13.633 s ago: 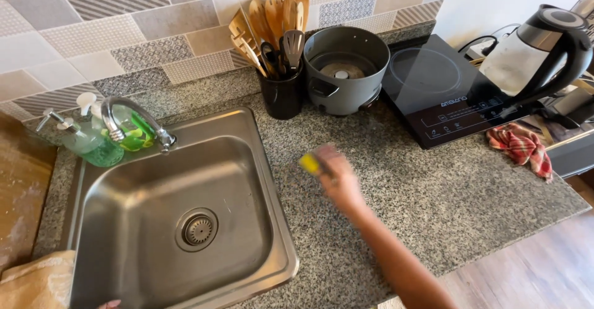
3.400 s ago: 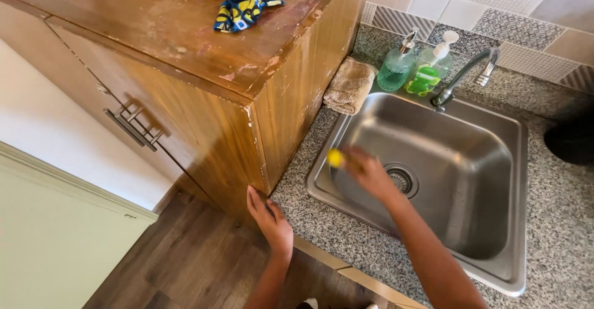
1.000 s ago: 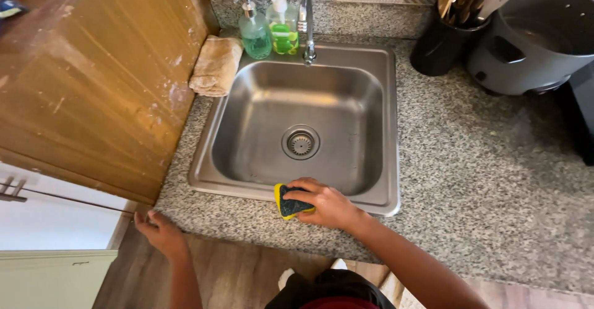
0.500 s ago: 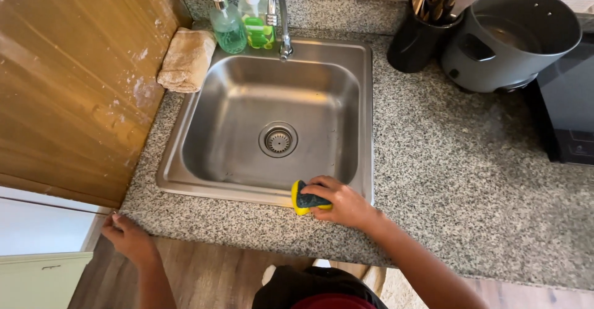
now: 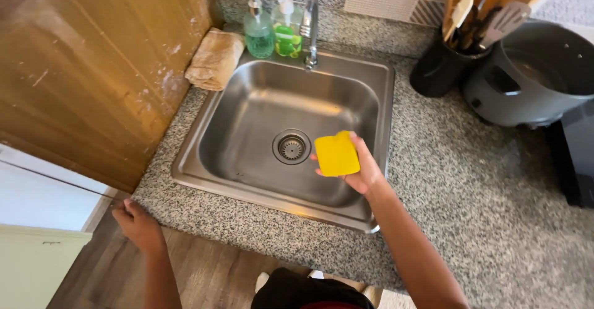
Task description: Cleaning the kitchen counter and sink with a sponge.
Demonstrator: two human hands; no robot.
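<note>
**Here, my right hand holds a yellow sponge over the sink**

Here, looking down from my own head, I see my right hand [image 5: 362, 169] raised above the right half of a steel sink [image 5: 247, 108]. The fingers of that hand are clamped on a yellow sponge [image 5: 336, 154]. The sponge's flat yellow face is turned up toward me. My thumb presses its right edge, and my other fingers are tucked behind it, out of sight. The sponge hangs in the air just right of the round drain [image 5: 291, 147], touching neither the basin nor the rim.

My left hand [image 5: 137, 225] rests low at the near edge of the speckled granite tabletop [image 5: 470, 197], well apart from the sponge. Its fingers are curled loosely together and hold nothing.

At the back of the sink stands a faucet [image 5: 310, 30]. Just left of it are two pump bottles, one teal [image 5: 258, 27] and one green [image 5: 286, 27]. A folded tan cloth [image 5: 215, 58] lies at the sink's far left corner, beside a worn wooden cabinet [image 5: 93, 67]. To the right, a black holder of wooden utensils [image 5: 440, 67] stands next to a grey pot [image 5: 532, 77].
</note>
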